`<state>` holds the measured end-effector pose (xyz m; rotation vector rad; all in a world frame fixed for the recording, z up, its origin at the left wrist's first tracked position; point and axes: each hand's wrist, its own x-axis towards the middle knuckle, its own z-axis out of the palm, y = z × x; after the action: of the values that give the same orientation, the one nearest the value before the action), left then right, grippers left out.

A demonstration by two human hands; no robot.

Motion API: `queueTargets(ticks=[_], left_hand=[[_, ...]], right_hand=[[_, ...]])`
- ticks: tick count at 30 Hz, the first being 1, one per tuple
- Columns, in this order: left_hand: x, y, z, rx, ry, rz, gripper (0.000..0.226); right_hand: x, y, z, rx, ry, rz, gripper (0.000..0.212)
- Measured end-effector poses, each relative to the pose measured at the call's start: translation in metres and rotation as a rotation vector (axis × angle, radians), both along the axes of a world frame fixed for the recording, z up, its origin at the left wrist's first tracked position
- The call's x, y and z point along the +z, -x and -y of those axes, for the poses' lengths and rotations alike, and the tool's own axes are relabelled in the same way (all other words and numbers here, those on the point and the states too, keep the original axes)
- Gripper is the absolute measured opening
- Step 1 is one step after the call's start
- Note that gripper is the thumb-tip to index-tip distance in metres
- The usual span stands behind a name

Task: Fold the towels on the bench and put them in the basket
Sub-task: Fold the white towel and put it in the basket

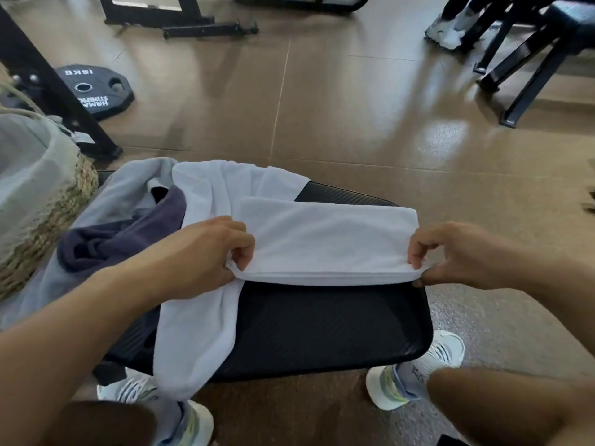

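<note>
A white towel [325, 239], folded over on itself, lies across the black bench [322, 323]. My left hand [209, 252] pinches its near left corner. My right hand [450, 252] pinches its near right corner, and the near edge is lifted a little off the pad. A second white towel [199, 317] lies under it and hangs over the bench's front edge. Crumpled at the left end are a dark purple towel [128, 236] and a light grey towel [106, 201]. The woven basket [54, 217] with a grey liner stands at the far left.
A black 15 kg weight plate [93, 91] lies on the tiled floor beside a black rack leg [58, 91]. Black chair legs [531, 59] and another person's white shoes [446, 32] are at the upper right. My own shoes [415, 371] stand under the bench.
</note>
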<state>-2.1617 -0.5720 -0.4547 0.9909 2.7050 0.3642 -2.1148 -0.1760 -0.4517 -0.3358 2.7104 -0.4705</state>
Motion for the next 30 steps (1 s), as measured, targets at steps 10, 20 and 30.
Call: queueTargets(ticks=[10,20,30], left_hand=[[0.024,-0.009,-0.008,0.065,0.208,-0.011,0.053],[-0.028,-0.001,-0.078,0.113,-0.142,-0.132,0.049],[-0.053,0.008,-0.081,0.063,0.267,-0.034,0.092]], right_hand=[[0.015,-0.004,0.027,0.064,-0.242,0.164,0.036],[-0.017,0.012,0.114,-0.053,-0.038,-0.209,0.055],[-0.058,-0.003,0.111,-0.019,-0.159,-0.186,0.089]])
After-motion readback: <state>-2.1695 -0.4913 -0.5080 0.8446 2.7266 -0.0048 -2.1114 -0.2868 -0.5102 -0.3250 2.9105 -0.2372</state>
